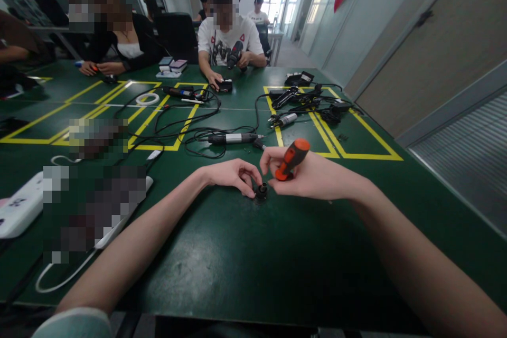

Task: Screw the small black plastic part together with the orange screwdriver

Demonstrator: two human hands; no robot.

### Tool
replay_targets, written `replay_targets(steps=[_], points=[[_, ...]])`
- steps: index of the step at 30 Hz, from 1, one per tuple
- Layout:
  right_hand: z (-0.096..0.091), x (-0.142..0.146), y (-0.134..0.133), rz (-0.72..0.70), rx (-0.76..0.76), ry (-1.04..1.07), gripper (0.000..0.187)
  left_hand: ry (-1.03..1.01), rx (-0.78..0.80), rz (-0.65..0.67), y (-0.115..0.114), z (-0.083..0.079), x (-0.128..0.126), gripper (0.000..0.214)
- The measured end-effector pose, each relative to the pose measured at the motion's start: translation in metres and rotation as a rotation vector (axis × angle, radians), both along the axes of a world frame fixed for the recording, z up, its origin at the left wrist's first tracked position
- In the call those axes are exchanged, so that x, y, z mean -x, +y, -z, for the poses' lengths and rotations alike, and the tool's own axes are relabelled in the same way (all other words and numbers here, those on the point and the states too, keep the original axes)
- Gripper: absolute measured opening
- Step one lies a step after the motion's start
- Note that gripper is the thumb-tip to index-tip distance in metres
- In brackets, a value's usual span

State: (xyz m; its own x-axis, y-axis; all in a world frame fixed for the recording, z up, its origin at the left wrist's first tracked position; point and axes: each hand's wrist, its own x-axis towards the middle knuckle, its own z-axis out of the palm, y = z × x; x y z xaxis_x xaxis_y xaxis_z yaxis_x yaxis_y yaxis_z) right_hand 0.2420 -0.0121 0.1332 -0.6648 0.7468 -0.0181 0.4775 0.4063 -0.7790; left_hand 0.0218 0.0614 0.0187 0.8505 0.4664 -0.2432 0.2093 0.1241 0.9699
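An orange-and-black screwdriver (pixel 293 158) is gripped in the right hand (pixel 319 175). Just left of that hand, a small black part (pixel 262 191) is pinched against the green table (pixel 277 259) by the left hand (pixel 233 174), beyond which a silver-and-black tool (pixel 233 138) is laid.

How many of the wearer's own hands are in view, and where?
2. The left hand is near the picture's centre, fingertips at a small dark part; the right hand, just right of it, holds an orange-and-dark handle in its grip. Neither hand is hidden.
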Motion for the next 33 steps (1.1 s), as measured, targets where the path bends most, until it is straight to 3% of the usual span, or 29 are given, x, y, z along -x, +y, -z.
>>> replay_targets(steps=[9,15,21,33], points=[[0.0,0.0026,0.0011,-0.046,-0.031,-0.02,0.004,-0.005,0.006,0.014,0.0016,0.0012,0.0,0.047],[0.0005,0.0031,-0.0013,-0.024,0.003,-0.019,0.013,-0.006,-0.007,0.015,0.0017,0.0028,0.0003,0.044],[0.007,0.0026,-0.0002,-0.013,0.077,0.047,0.01,-0.013,-0.009,0.016,0.0014,0.0032,0.0004,0.045],[0.0029,0.004,0.0005,-0.036,-0.009,0.004,0.009,-0.011,-0.008,0.025,0.0017,0.0011,0.0006,0.043]])
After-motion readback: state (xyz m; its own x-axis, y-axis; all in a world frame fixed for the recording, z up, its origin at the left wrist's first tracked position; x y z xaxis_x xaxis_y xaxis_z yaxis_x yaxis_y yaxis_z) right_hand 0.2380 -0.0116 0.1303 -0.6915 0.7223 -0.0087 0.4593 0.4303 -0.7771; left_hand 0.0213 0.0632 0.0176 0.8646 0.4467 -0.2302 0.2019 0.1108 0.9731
